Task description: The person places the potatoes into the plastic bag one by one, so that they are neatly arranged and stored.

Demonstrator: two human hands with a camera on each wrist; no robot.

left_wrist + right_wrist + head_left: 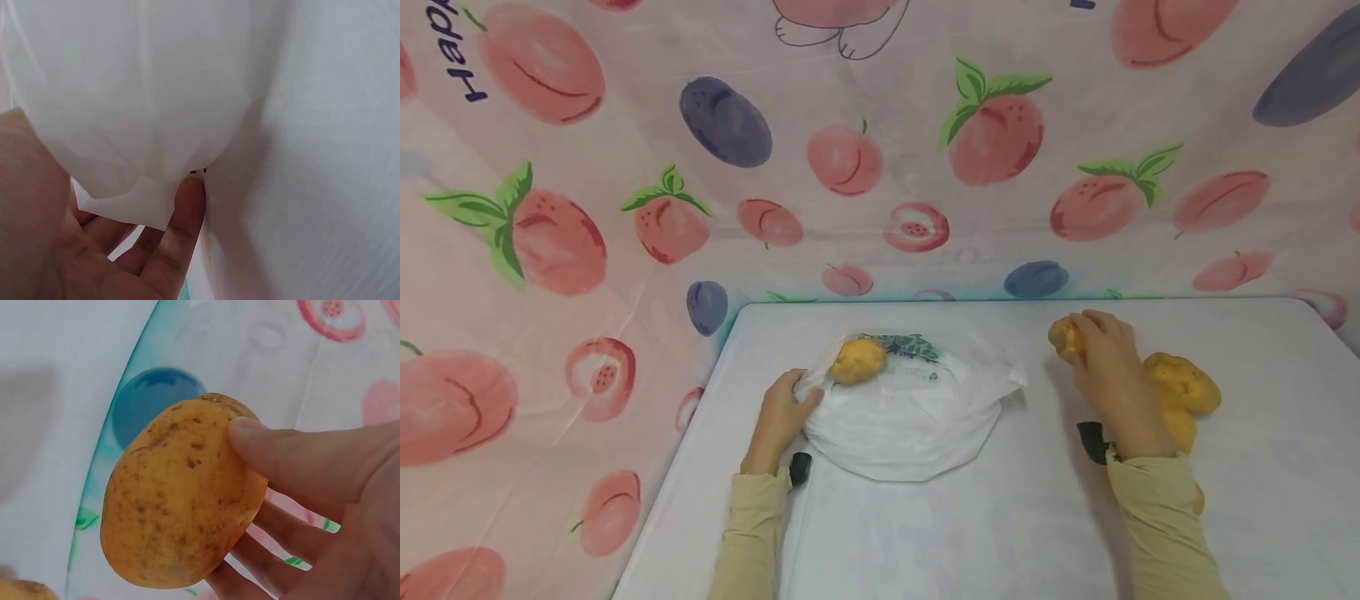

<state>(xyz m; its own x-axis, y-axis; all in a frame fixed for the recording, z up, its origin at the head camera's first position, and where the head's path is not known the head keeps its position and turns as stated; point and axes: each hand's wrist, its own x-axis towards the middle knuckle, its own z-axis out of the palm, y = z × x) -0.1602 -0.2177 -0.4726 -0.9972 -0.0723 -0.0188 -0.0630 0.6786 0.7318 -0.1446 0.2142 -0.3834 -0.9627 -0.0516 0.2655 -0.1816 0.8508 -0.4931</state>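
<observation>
My right hand point(1108, 362) holds a yellow potato point(181, 494) above the right part of the table, thumb on one side and fingers behind it. Brown specks dot its skin. A white plastic bag point(902, 450) lies left of centre with its mouth spread open and green print inside. One potato point(859, 361) sits at the bag's left side, near the rim. My left hand point(781, 421) grips the bag's left edge between thumb and fingers; in the left wrist view the white film point(137, 94) hides part of those fingers.
More potatoes point(1186, 383) lie on the white table point(1000, 533) at the right, partly covered by my right forearm. A fruit-patterned cloth point(865, 92) hangs behind the table and along its left side. Black wrist devices point(801, 468) show on both arms.
</observation>
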